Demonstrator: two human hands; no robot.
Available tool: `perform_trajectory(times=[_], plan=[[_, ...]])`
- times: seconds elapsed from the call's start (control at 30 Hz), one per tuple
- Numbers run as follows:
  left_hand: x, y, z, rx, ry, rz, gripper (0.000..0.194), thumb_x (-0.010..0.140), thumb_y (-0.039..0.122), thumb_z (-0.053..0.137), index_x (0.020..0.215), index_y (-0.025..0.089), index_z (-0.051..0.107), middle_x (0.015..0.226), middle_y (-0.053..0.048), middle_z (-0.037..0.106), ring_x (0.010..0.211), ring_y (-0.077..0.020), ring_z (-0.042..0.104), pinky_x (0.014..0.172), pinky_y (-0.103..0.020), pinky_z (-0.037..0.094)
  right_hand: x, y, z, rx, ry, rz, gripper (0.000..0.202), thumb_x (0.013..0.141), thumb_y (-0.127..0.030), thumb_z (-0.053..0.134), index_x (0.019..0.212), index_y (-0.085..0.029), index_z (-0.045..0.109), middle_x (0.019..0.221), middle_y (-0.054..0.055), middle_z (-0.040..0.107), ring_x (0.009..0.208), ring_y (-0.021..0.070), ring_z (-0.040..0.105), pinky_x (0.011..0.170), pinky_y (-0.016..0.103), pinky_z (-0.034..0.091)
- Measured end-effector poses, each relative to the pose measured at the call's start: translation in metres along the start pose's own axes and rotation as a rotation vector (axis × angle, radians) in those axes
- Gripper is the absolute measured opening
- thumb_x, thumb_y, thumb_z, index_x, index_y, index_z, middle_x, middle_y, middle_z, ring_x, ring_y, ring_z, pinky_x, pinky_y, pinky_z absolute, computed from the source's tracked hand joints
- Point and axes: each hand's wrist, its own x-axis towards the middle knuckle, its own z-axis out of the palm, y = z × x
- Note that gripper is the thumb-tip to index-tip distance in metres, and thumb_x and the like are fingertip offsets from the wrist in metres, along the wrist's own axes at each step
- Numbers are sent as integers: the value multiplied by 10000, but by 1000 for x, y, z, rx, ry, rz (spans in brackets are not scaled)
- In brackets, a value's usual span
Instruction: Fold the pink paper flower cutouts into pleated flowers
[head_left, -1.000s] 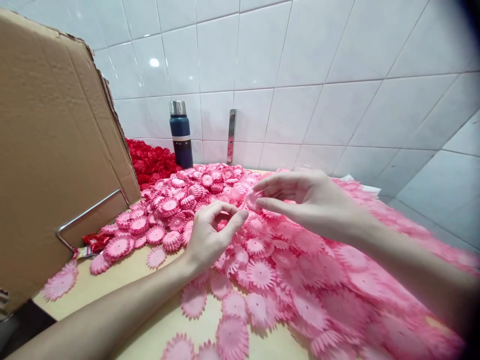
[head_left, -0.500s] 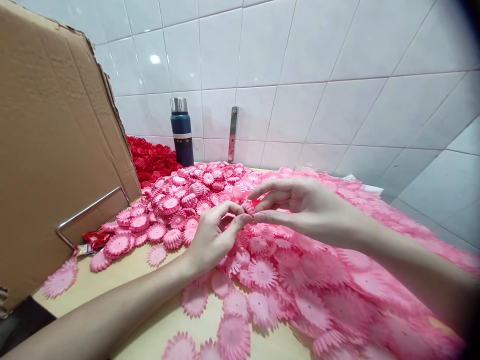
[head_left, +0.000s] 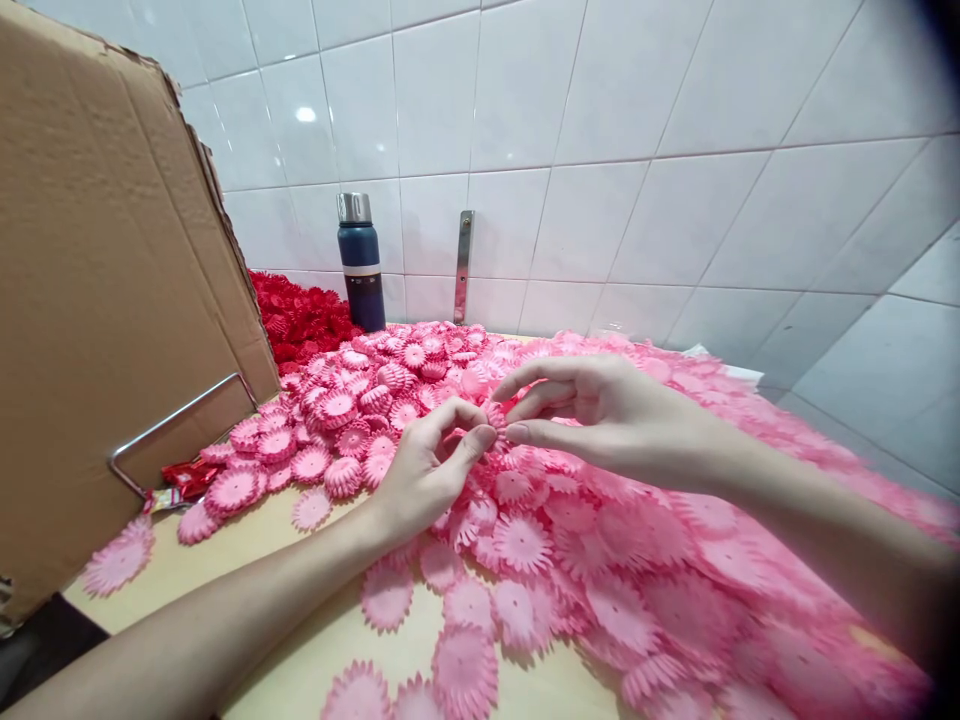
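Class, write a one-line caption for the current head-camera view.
Two bare hands meet at a small pink petal piece above heaped pink petal discs, a blue bottle behind.

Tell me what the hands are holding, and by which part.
A small pink frilled piece, held at its edges between fingertips of the left hand and right hand; exact contact is unclear.

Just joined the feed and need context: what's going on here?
A person works bare-handed over a table. The left hand and right hand meet at the fingertips around a small pink petal piece. Below them spreads a big heap of pink pieces. Red pieces are piled at the back left, next to an upright bottle. A cardboard sheet stands at the left.
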Motion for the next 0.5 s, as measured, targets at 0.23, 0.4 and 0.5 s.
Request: perform_trajectory(times=[0.23,0.4,0.5], plan=[[-1,6,0,24,-28,-38,174,913,321,488,827,178,538,752,-5,520,669,-120,487,629,-252,413,1,3,-1,-49,56,34,188,826,-290,614,994,-205,618,873,60,715,810,205,684,658,305,545],[-3,8,1,75,-25,-45,180,916,308,473,800,175,512,717,10,490,633,-108,456,583,-240,377,1,9,0,-36,68,86,150,813,-246,608,959,-216,587,809,40,713,752,189,663,613,294,528],[-2,8,2,70,-23,-29,147,907,279,487,809,170,509,718,15,483,615,-100,441,568,-237,366,2,9,2,-11,42,57,136,801,-208,604,935,-209,585,834,41,702,772,181,660,638,292,528]])
